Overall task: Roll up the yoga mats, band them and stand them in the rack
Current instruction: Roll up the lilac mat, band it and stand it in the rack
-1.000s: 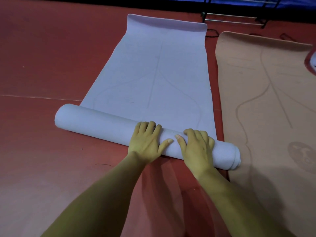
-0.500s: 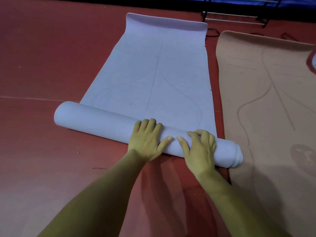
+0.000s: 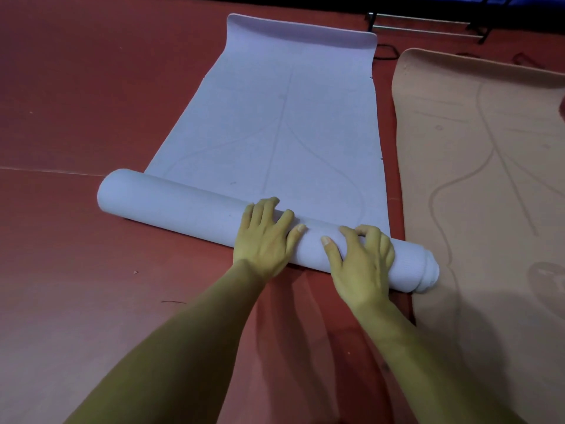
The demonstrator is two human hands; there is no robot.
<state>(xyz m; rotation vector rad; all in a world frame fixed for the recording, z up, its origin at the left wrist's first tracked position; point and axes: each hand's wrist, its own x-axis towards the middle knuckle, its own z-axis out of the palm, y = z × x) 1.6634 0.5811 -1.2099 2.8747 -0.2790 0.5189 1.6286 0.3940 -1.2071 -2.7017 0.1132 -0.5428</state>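
A pale lilac yoga mat [image 3: 275,117] lies on the red floor, its near part wound into a thick roll [image 3: 171,200] that runs from left to lower right. The far end is still flat, with a curled-up edge. My left hand [image 3: 264,240] presses on the middle of the roll, its fingers straight over the top. My right hand [image 3: 360,264] sits nearer the roll's right end, thumb stretched along the roll and fingers curled over its top. No band is visible.
A tan yoga mat [image 3: 489,179] lies unrolled on the right, close beside the lilac one. A dark metal rack base [image 3: 428,24] stands at the far top edge. Red floor [image 3: 76,102] spreads out to the left.
The roll has moved a little further away from me along the mat. My right hand's fingers have curled up on the roll; my left hand stays flat.
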